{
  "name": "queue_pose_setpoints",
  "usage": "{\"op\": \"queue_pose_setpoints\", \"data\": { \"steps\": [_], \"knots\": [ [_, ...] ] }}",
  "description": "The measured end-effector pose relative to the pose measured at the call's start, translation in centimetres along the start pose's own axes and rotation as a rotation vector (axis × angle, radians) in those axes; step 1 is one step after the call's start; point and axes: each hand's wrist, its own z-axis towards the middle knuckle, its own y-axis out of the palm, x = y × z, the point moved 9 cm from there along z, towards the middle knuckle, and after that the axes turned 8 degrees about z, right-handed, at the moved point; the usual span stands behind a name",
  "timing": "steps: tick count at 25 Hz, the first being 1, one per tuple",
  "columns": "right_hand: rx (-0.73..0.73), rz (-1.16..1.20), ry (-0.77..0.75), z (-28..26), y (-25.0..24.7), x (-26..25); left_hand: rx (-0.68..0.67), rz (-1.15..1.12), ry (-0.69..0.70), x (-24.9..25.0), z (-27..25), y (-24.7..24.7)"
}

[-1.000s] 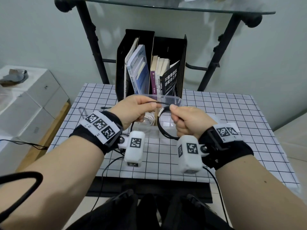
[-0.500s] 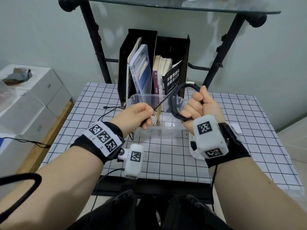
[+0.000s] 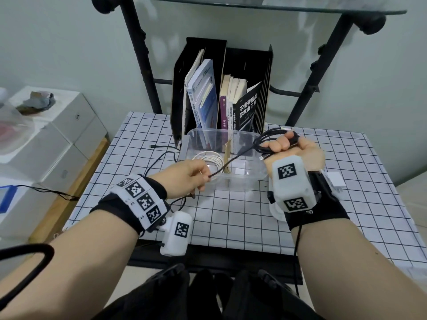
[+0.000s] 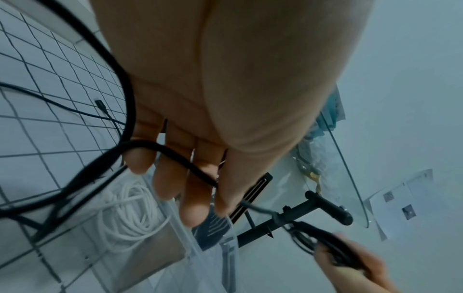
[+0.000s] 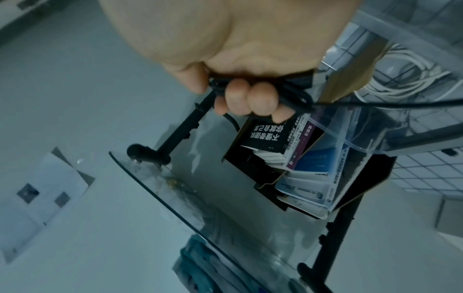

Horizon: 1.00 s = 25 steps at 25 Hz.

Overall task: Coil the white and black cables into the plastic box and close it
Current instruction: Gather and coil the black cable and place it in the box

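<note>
Right hand [image 3: 291, 150]: sitting right of centre in the head view, raised over the right end of the box, fingers curling tight around several bunched loops of the black cable [image 3: 265, 142].
Right hand grip, right wrist view: fingers [image 5: 253, 99] wrapping the black loops [image 5: 295, 95] against the palm, 1 strand running off toward the right edge.
Left hand [image 3: 188, 175]: sitting at centre left in the head view, thumb and fingers pinching the free run of the black cable; the strand is stretching taut, up and right, to the other fist.
Left wrist view: the black strand [image 4: 175, 156] is crossing the fingers [image 4: 165, 178]; its slack is looping over the checked cloth at the left.
Plastic box [image 3: 242, 181]: standing open at the middle of the frame on the checked tablecloth [image 3: 231, 215], a brown divider [image 3: 227, 158] upright inside.
White cable [image 3: 209, 158]: lying coiled in the box's left compartment.
File rack [image 3: 263, 65]: standing just behind the box, at upper centre, holding books.
</note>
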Motion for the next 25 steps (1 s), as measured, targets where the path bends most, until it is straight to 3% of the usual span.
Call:
{"op": "queue_pose_setpoints", "data": {
  "steps": [5,9,11,14,17,19,21,25],
  "knots": [
    [-0.018,-0.192,-0.201,0.4,0.7,0.8,-0.075,-0.020,0.111,3.0,-0.6,-0.6],
    [-0.108,-0.820,-0.329,0.8,0.8,1.5,-0.070,-0.034,0.173,5.3,-0.4,-1.6],
    [-0.223,-1.180,-0.300,0.5,1.3,3.0,-0.040,-0.025,0.213,6.5,-0.2,-2.3],
    [-0.339,-1.495,-0.085,-1.0,1.2,5.8,0.050,0.002,0.246,7.1,0.3,-3.7],
    [-0.352,-1.490,0.161,-2.5,0.8,7.2,0.157,-0.082,0.231,6.6,0.5,-4.5],
    [-0.414,-1.491,0.232,-3.0,1.0,7.7,0.171,-0.106,0.201,5.8,0.5,-4.5],
    [-0.452,-1.406,0.248,-3.0,1.1,7.6,0.132,-0.089,0.155,4.8,0.6,-4.1],
    [-0.359,-1.308,0.180,-2.0,0.9,6.0,0.045,-0.231,0.019,2.2,0.5,-3.6]
  ]
}}
